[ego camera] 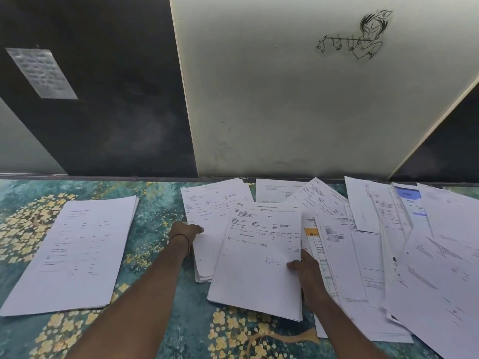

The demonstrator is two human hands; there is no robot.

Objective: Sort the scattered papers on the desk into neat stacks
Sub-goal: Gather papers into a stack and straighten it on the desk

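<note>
Fingers of the left hand (186,230) were hidden at the edge of the white printed pile (207,216); its grip could not be told. The white signed paper sheaf (259,257), long axis pointed away and tilted slightly rightward, was pinched at its right edge by the right hand (307,268), thumb on top, overlapping that pile at mid-desk.
</note>
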